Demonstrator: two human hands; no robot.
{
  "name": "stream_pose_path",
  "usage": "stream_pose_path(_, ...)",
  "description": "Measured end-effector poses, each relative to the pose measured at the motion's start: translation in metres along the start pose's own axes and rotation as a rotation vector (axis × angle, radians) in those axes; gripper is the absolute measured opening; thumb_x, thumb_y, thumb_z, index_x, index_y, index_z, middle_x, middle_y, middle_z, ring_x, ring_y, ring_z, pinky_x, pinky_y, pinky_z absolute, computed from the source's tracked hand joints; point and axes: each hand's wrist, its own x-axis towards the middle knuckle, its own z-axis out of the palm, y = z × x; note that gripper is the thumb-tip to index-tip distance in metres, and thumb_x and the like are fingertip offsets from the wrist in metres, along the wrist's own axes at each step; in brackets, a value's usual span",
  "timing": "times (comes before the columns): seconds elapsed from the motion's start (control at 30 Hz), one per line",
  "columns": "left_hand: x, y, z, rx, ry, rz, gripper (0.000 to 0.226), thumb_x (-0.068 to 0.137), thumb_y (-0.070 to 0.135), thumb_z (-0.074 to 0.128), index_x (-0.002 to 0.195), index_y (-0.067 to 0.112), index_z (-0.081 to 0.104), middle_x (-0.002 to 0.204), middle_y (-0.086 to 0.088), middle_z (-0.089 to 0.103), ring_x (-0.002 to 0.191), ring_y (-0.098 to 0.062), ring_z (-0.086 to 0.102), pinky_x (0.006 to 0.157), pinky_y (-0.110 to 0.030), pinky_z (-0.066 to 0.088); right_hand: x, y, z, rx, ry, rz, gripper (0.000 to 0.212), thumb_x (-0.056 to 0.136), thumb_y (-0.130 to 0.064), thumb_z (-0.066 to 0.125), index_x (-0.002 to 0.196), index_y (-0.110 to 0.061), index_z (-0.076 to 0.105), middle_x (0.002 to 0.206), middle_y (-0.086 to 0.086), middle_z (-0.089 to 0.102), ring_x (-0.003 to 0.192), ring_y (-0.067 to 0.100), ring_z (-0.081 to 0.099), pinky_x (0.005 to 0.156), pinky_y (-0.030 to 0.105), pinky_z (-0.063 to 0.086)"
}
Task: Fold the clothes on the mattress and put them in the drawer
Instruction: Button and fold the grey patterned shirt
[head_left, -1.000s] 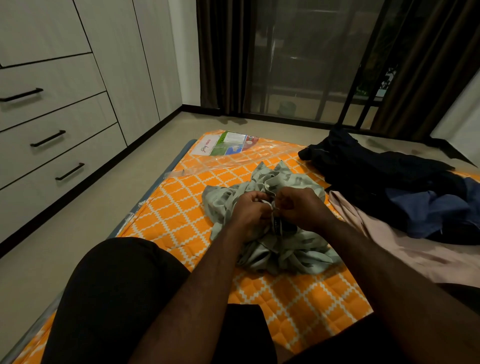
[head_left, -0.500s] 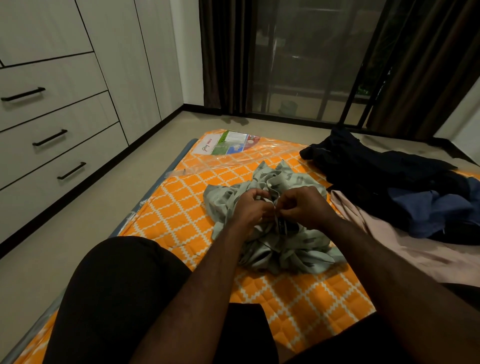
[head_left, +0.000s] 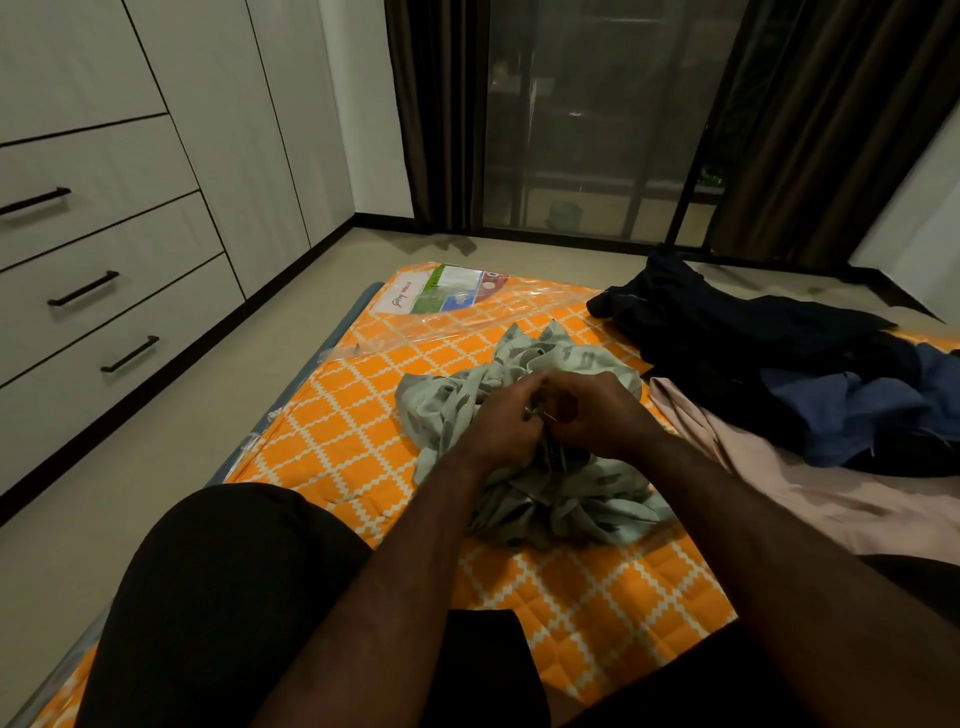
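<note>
Dim bedroom, floor-level mattress (head_left: 332, 441) in orange with a white lattice pattern, seen from above over the wearer's own arms and dark-clad knees. Near the mattress's middle, a pale green garment (head_left: 576, 499) with a small dark print, crumpled in a loose heap, not yet folded. On top of the heap, left grip (head_left: 496, 423) and right grip (head_left: 605, 415) close together, fingers of both curled and pinching a small bit of the cloth between them (perhaps a button or a tag; too small to tell).

Thin, light fabric by the look of it, soft and floppy, with no stiffness of its own, likely to slide and bunch rather than hold a crease. Best taken at two firm edges, probably shoulder seams or hem corners, then shaken out and laid flat on the mattress before any fold.

Just right of the heap, a pale pink garment (head_left: 779, 499) spread loosely. Beyond it, a dark pile (head_left: 727, 338) with a blue piece (head_left: 857, 410) on its near side, all unfolded. At the mattress's far end, clear plastic wrap with a printed label (head_left: 447, 291).

Off to the left across bare floor, well apart from the clothes, a bank of pale drawers (head_left: 130, 244) with black bar handles, all closed. Behind, dark curtains either side of a glass door.
</note>
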Motion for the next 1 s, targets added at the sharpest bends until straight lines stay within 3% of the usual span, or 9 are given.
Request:
stream_pose_path(0.1,-0.001,-0.001,0.000,0.053,0.075,-0.070,0.035,0.095,0.005,0.062,0.128,0.015,0.066,0.115,-0.004,0.072,0.084,-0.001,0.061,0.066,-0.006,0.043,0.001,-0.002,-0.001,-0.021,0.038,0.026,0.018,0.080,-0.010,0.082,0.088,-0.015,0.067,0.076,-0.006,0.064,0.067,0.010,0.061,0.059,0.037,0.055)
stream_pose_path(0.23,0.000,-0.002,0.000,0.090,0.172,-0.093,0.018,0.093,0.016,0.069,0.109,0.014,0.077,0.102,0.000,0.076,0.087,-0.006,0.066,0.072,-0.013,0.045,0.002,-0.006,-0.003,-0.029,0.092,0.062,0.026,0.080,-0.005,0.081,0.078,-0.022,0.061,0.068,-0.015,0.053,0.061,-0.001,0.050,0.054,0.021,0.040)
stream_pose_path(0.33,0.002,0.000,0.000,0.102,0.183,-0.118,0.011,0.091,0.019,0.071,0.099,0.015,0.078,0.091,0.003,0.074,0.080,-0.005,0.064,0.068,-0.020,0.045,0.003,-0.007,0.000,-0.015,0.143,0.062,0.017,0.078,0.000,0.079,0.079,-0.012,0.067,0.069,-0.004,0.062,0.061,0.011,0.056,0.054,0.026,0.044)
stream_pose_path(0.47,0.002,0.001,-0.001,0.117,0.162,-0.153,0.015,0.093,0.019,0.067,0.104,0.016,0.077,0.083,0.008,0.068,0.069,0.002,0.057,0.060,-0.015,0.039,0.004,-0.012,0.004,-0.009,0.176,0.094,0.016,0.081,-0.004,0.079,0.083,-0.010,0.064,0.072,-0.001,0.063,0.065,0.016,0.059,0.056,0.031,0.048)
stream_pose_path(0.57,-0.001,0.005,-0.001,0.091,0.117,-0.146,0.022,0.094,0.012,0.061,0.111,0.014,0.077,0.074,0.012,0.063,0.061,0.002,0.055,0.049,-0.007,0.036,0.004,-0.015,0.005,0.002,0.184,0.093,0.026,0.081,-0.006,0.080,0.082,-0.018,0.057,0.068,-0.014,0.054,0.061,0.003,0.052,0.052,0.024,0.040)
stream_pose_path(0.67,-0.001,0.006,0.000,0.068,0.128,-0.173,0.020,0.091,0.009,0.061,0.101,0.014,0.078,0.067,0.012,0.062,0.056,-0.001,0.055,0.046,-0.007,0.037,0.003,-0.017,0.008,-0.031,0.181,0.062,0.031,0.081,-0.009,0.080,0.082,-0.023,0.052,0.066,-0.017,0.048,0.059,0.001,0.048,0.051,0.019,0.031)
stream_pose_path(0.8,-0.002,0.001,0.003,0.169,0.160,-0.181,0.019,0.088,0.019,0.064,0.075,0.011,0.074,0.063,-0.002,0.065,0.056,-0.014,0.059,0.049,-0.022,0.040,0.003,-0.012,0.010,-0.106,0.174,0.051,0.026,0.080,-0.012,0.080,0.080,-0.018,0.055,0.070,-0.006,0.057,0.062,0.016,0.055,0.051,0.034,0.045)
stream_pose_path(0.87,-0.002,-0.004,0.004,0.172,0.160,-0.150,0.021,0.087,0.022,0.065,0.070,0.012,0.072,0.068,-0.004,0.065,0.061,-0.018,0.060,0.054,-0.029,0.045,0.003,-0.010,0.008,-0.118,0.153,0.048,0.023,0.078,-0.011,0.079,0.079,-0.017,0.057,0.071,-0.003,0.059,0.064,0.018,0.056,0.055,0.041,0.051)
stream_pose_path(1.0,0.000,-0.012,0.009,0.117,0.207,-0.130,0.017,0.084,0.032,0.069,0.081,0.016,0.075,0.114,0.000,0.049,0.100,-0.012,0.054,0.078,-0.028,0.049,0.006,-0.005,-0.006,-0.024,-0.091,0.076,0.021,0.079,-0.010,0.076,0.079,-0.023,0.059,0.080,-0.005,0.062,0.074,0.013,0.060,0.064,0.040,0.055)
